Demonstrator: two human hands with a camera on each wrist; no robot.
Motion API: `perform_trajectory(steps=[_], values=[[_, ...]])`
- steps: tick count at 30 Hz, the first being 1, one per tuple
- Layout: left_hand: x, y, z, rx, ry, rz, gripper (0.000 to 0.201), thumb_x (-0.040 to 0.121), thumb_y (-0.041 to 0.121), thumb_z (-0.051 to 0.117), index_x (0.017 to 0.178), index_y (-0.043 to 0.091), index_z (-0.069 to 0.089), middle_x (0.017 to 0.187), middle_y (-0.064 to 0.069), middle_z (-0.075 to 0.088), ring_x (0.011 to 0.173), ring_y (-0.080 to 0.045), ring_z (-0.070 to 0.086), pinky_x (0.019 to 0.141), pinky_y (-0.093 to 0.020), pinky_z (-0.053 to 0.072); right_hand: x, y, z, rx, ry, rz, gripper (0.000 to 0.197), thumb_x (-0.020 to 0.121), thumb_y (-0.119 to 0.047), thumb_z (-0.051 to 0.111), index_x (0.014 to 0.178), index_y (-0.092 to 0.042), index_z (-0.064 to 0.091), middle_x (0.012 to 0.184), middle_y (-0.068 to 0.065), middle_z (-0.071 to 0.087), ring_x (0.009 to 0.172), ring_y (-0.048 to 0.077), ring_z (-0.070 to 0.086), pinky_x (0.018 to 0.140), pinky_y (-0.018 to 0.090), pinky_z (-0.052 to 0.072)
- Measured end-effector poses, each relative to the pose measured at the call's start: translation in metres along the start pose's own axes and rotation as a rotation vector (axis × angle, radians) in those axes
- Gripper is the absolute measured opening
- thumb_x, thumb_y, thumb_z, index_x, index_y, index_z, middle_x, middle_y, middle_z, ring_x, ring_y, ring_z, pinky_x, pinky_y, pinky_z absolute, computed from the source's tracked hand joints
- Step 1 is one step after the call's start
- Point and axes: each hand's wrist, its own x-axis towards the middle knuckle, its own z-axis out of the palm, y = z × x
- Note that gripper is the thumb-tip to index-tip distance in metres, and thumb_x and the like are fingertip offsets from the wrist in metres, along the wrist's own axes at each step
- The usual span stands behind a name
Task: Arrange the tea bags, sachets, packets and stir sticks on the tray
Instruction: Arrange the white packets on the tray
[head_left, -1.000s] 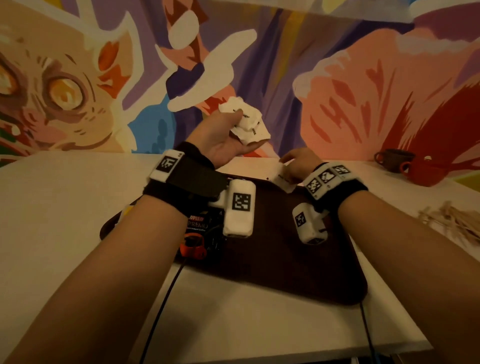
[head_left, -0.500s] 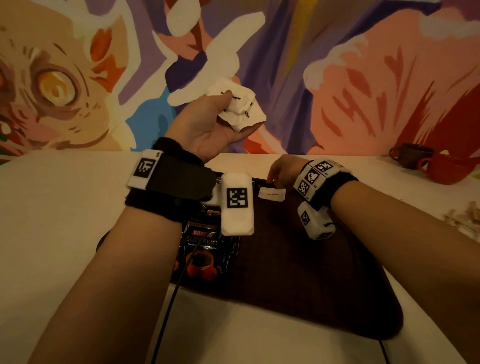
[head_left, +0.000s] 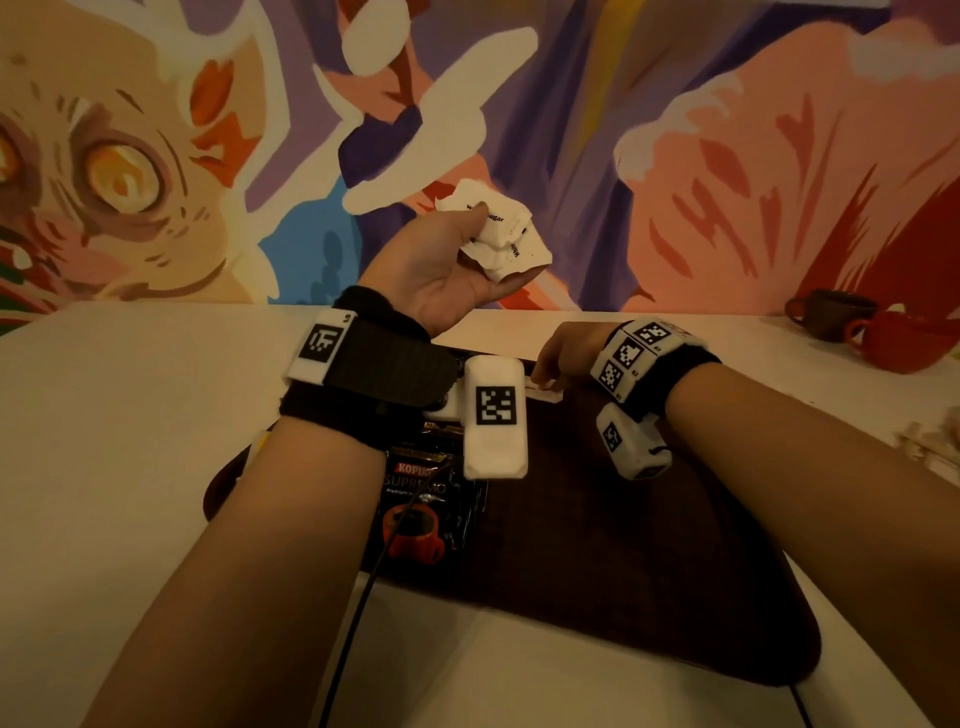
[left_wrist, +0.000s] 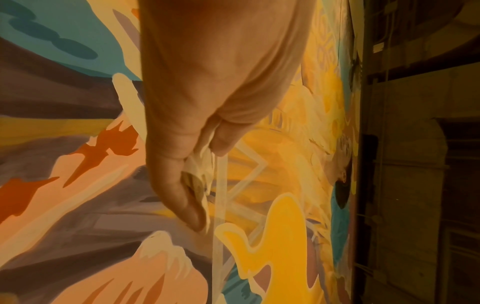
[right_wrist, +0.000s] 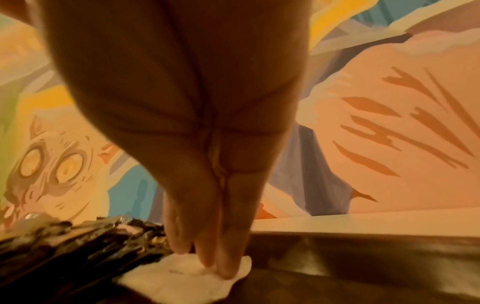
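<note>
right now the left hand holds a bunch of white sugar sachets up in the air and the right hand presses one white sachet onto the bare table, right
Not quite: the right hand presses its white paper sachet onto the dark brown tray, as the right wrist view shows. The left hand does hold the bunch of white sugar sachets aloft.

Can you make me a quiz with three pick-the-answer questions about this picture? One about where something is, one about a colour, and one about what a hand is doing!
1. Where is the white sachet under the right hand?
A. on the dark tray
B. in a cup
C. on the floor

2. What colour is the nearer cup at the far right?
A. blue
B. red
C. white

3. What is the left hand doing?
A. resting flat on the table
B. holding a bunch of white sugar sachets up
C. pointing at the wall

Answers: 1 A, it lies on the tray beside the black coffee packets. 2 B, it looks red. 3 B, thumb and fingers grip them above the table.
</note>
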Motion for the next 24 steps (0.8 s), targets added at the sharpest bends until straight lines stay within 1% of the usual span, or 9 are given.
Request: perform_trajectory(steps=[4,7,9,11,14,17,20,22,24], values=[[0.0,0.002,-0.002,0.023,-0.008,-0.012,0.014,0.1,0.008,0.04,0.109,0.004,0.05,0.106,-0.017,0.059,0.092,-0.03,0.06,0.068,-0.048,0.05,-0.004,0.012,-0.013,0.285,0.077,-0.013,0.025,0.089,-0.009,0.059,0.113,-0.016,0.064,0.114,0.004,0.064,0.102,0.018,0.06,0.08,0.027,0.051],[0.001,0.0,-0.003,0.085,-0.019,-0.026,0.013,0.1,0.009,0.04,0.108,0.007,0.051,0.106,-0.015,0.06,0.094,-0.029,0.061,0.073,-0.048,0.05,-0.02,0.013,-0.022,0.711,0.403,-0.151,0.006,0.092,-0.012,0.058,0.094,-0.015,0.062,0.091,0.004,0.066,0.085,0.018,0.064,0.069,0.027,0.053],[0.0,-0.002,-0.001,0.134,-0.034,-0.034,0.012,0.101,0.009,0.039,0.104,0.01,0.051,0.109,-0.014,0.059,0.097,-0.029,0.06,0.075,-0.049,0.049,-0.034,0.007,-0.023,1.036,0.614,-0.264,0.015,0.095,-0.02,0.054,0.083,-0.015,0.063,0.072,0.003,0.063,0.069,0.018,0.062,0.059,0.027,0.052],[0.0,-0.004,0.0,0.174,-0.044,-0.036,0.014,0.101,0.008,0.039,0.103,0.013,0.051,0.112,-0.014,0.058,0.1,-0.029,0.058,0.076,-0.05,0.049,-0.047,0.002,-0.023,1.224,0.656,-0.354,0.029,0.097,-0.033,0.049,0.081,-0.014,0.065,0.062,0.0,0.06,0.058,0.016,0.059,0.053,0.025,0.05],[-0.001,-0.008,0.003,0.22,-0.04,-0.03,0.021,0.1,0.005,0.038,0.113,0.016,0.05,0.116,-0.013,0.057,0.095,-0.027,0.06,0.071,-0.048,0.051,-0.058,-0.005,-0.02,1.225,0.653,-0.435,0.03,0.092,-0.041,0.054,0.081,-0.015,0.065,0.066,0.0,0.059,0.055,0.013,0.054,0.051,0.025,0.047],[-0.002,-0.009,0.003,0.249,-0.039,-0.02,0.032,0.1,0.004,0.039,0.127,0.019,0.045,0.115,-0.011,0.058,0.091,-0.026,0.062,0.066,-0.045,0.053,-0.061,-0.008,-0.014,1.148,0.633,-0.473,0.018,0.086,-0.032,0.063,0.087,-0.014,0.063,0.073,0.001,0.061,0.055,0.01,0.053,0.051,0.026,0.046],[-0.003,-0.011,0.003,0.295,-0.034,-0.009,0.035,0.099,0.003,0.041,0.13,0.018,0.044,0.111,-0.01,0.059,0.093,-0.026,0.063,0.07,-0.045,0.055,-0.062,-0.009,-0.01,1.121,0.611,-0.471,0.019,0.08,-0.024,0.07,0.094,-0.014,0.061,0.075,0.002,0.063,0.055,0.008,0.055,0.049,0.024,0.046],[-0.003,-0.016,0.005,0.333,-0.016,-0.01,0.036,0.098,0.004,0.044,0.131,0.017,0.044,0.112,-0.011,0.06,0.093,-0.026,0.063,0.071,-0.044,0.056,-0.063,-0.011,-0.009,1.098,0.617,-0.454,0.02,0.077,-0.016,0.074,0.09,-0.015,0.059,0.074,0.002,0.064,0.056,0.008,0.056,0.048,0.022,0.046],[-0.003,-0.02,0.008,0.332,0.014,-0.037,0.027,0.1,0.016,0.043,0.127,0.016,0.047,0.111,-0.012,0.062,0.088,-0.026,0.064,0.069,-0.043,0.056,-0.063,-0.011,-0.01,1.106,0.642,-0.431,0.023,0.073,-0.01,0.077,0.084,-0.014,0.057,0.073,0.003,0.063,0.057,0.01,0.057,0.047,0.021,0.046]])
